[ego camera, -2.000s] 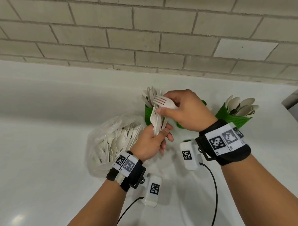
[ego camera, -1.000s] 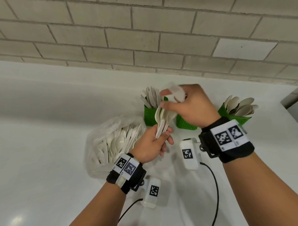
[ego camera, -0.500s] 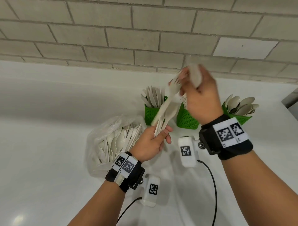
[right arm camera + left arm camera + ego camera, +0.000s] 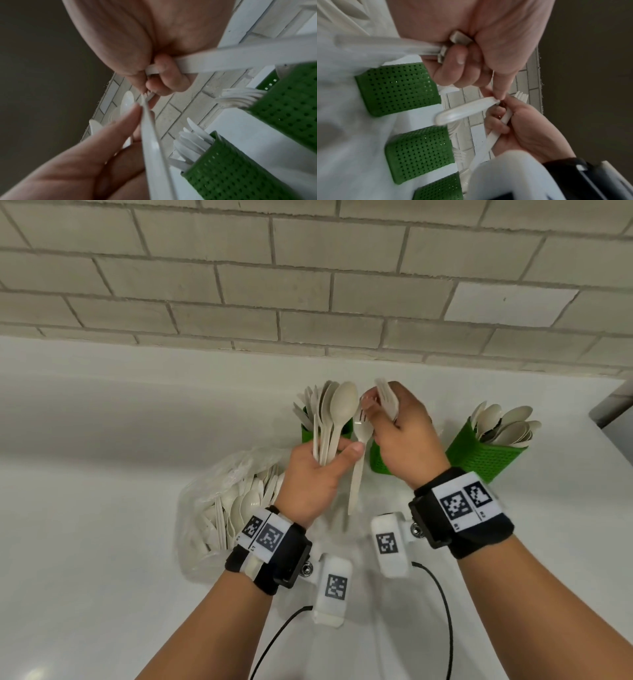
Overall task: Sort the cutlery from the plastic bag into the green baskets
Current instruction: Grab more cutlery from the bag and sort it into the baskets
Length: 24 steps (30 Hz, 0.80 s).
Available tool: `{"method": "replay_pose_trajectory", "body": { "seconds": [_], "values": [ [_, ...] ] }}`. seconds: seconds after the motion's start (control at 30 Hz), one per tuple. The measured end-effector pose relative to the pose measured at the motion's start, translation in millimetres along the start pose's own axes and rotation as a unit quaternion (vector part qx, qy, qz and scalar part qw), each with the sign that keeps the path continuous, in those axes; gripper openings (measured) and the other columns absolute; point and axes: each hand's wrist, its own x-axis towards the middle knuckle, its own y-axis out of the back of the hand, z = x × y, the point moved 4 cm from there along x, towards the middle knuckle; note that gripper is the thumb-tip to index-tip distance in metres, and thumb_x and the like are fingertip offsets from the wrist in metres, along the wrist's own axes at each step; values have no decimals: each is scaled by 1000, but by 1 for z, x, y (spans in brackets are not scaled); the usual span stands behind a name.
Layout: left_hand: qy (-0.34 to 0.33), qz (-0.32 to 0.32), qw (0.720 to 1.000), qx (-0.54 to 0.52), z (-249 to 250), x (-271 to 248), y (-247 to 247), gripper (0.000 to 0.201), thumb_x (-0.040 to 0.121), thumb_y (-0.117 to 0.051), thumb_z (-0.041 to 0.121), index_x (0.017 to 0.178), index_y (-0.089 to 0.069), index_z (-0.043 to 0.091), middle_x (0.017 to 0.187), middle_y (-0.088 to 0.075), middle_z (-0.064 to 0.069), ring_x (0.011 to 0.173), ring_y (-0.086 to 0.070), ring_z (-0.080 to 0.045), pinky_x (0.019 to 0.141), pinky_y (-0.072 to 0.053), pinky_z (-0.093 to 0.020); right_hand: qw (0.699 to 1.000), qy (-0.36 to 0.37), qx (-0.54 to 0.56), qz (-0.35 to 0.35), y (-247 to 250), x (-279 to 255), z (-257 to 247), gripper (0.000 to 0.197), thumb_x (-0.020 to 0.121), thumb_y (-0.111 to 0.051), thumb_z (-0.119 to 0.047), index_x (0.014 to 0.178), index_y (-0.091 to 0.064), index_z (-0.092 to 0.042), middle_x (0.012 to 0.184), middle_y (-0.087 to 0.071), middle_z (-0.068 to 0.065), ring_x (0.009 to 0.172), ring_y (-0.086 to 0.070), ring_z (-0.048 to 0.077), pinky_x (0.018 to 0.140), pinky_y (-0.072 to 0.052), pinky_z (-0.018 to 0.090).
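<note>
Nearest, the clear plastic bag of pale cutlery lies left on the white counter. The left hand grips a spoon bundle; the right hand pinches a fork, another tucked in its fingers. Farther, three green mesh baskets hold sorted pieces. No readable writing.

A wall of pale grey-beige bricks in staggered rows rose behind a smooth white counter. Soft, even light glossed the counter, with one small bright glint near its front-left corner.
</note>
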Motion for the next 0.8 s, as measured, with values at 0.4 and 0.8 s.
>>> {"method": "replay_pose_trajectory", "body": {
  "seconds": [0.4,0.8],
  "values": [
    [16,-6,998,-66,-8,-2,3,26,94,-61,12,74,-69,26,45,-47,13,37,-38,-1,39,-31,-14,986,-88,117,-76,-20,-20,19,27,99,-53,-19,80,-66,-6,75,-69,7,68,-63,12,62,-48,21],
    [-8,-37,999,-10,0,7,2,21,78,-80,10,80,-75,31,84,-65,-33,84,-68,-27,84,-58,-36,979,10,-42,-199,-45,-45,51,37,97,-51,-14,131,-40,-5,117,-53,4,109,-57,7,95,-49,34]
  ]
}}
